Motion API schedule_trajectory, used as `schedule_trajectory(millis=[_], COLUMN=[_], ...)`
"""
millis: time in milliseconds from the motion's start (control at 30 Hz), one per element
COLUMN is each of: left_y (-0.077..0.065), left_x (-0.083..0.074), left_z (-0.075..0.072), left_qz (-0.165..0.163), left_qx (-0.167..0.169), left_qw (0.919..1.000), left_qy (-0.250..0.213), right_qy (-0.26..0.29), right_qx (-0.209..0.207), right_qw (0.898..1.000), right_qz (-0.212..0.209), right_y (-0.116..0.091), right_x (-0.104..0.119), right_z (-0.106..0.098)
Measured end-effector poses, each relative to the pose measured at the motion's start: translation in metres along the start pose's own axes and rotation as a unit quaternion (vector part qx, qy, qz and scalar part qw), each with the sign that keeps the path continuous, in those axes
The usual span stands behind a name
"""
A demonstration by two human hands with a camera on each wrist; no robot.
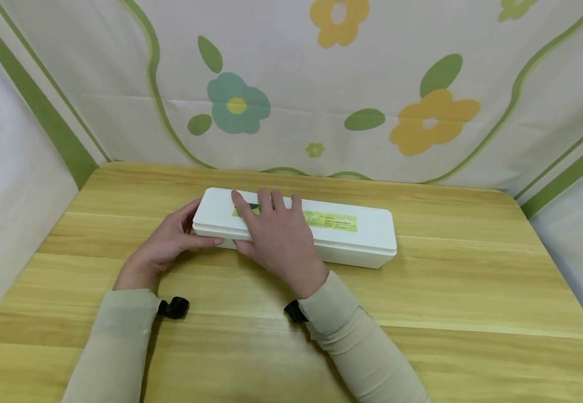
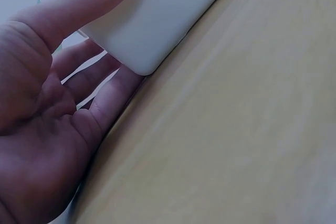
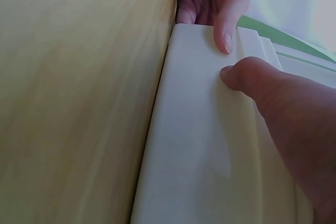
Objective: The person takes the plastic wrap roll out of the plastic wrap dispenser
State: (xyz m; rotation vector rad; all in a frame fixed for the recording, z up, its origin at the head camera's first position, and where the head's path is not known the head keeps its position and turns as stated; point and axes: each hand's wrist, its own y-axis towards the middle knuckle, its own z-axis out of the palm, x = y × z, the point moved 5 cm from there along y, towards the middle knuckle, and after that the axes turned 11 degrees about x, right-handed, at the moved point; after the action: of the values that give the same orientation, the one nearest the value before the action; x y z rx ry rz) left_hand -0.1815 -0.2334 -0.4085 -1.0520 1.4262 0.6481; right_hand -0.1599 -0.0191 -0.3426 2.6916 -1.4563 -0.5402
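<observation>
Lidded white box (image 1: 354, 256) in the pinch of our left fingers (image 2: 115, 95), right fingers (image 1: 265, 202) spread over it, green label (image 1: 329, 220) illegible.

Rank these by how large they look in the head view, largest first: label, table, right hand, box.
1. table
2. box
3. right hand
4. label, partly covered by the hand
</observation>
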Motion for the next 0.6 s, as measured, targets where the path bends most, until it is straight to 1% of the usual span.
schedule_trajectory(millis=[233,367,533,600], left_y=[0.0014,0.0023,0.0010,0.0003], left_x=[-0.0029,-0.0039,-0.0029,-0.0027], left_z=[0.0001,0.0002,0.0009,0.0016], left_qz=[-0.003,0.000,-0.002,-0.003], left_qx=[0.001,0.001,0.000,-0.001], left_qw=[1.0000,1.0000,1.0000,1.0000], left_qy=[-0.001,-0.002,0.000,0.000], right_qy=[0.004,0.008,0.010,0.009], right_qx=[-0.014,-0.009,0.007,0.004], right_qw=[1.000,1.000,1.000,1.000], right_qz=[0.005,0.007,0.005,0.005], right_y=[0.0011,0.0022,0.0021,0.0016], right_x=[-0.0016,-0.0025,-0.0014,-0.0007], right_z=[0.0006,0.0016,0.0024,0.0024])
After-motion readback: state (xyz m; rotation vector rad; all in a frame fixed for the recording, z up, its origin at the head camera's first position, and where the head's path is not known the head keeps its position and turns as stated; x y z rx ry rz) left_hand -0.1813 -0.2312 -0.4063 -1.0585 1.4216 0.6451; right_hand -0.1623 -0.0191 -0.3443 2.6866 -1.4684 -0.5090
